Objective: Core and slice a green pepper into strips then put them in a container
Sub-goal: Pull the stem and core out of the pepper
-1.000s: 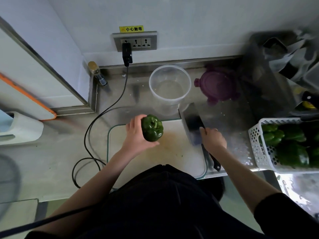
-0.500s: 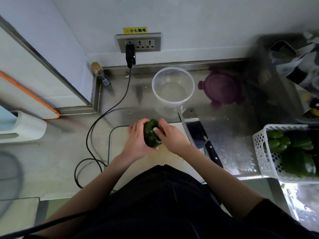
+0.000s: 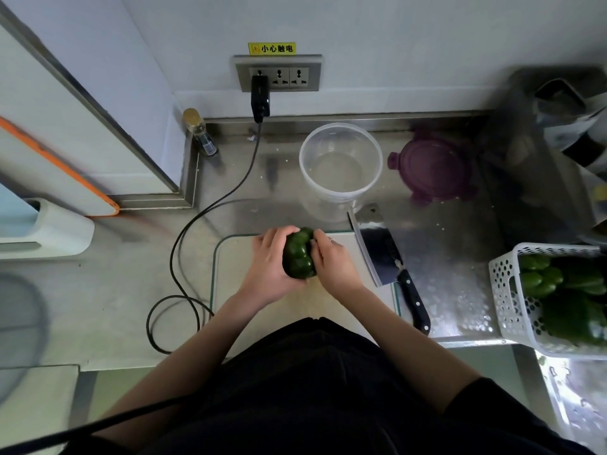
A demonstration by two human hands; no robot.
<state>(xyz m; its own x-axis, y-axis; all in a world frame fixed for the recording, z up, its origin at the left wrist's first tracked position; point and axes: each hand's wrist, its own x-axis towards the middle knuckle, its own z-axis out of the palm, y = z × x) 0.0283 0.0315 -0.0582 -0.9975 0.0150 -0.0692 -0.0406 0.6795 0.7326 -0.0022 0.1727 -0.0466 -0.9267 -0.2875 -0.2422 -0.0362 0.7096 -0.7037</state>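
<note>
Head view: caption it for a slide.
Both hands, left hand and right hand, grip a green pepper above the cutting board.

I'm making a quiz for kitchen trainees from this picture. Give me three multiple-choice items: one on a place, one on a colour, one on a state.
1. Where does the cleaver lie?
A. On the right edge of the cutting board, right of the hands
B. Inside the white basket
C. In the clear container

2. What colour is the lid on the counter?
A. Orange
B. Purple
C. White

3. What state is the green pepper in?
A. Cut into strips
B. Halved
C. Whole, held by both hands

Answers: 1 A, its blade rests on the board's right edge. 2 B, it lies purple beside the clear container. 3 C, the left hand and right hand grip it uncut.
</note>
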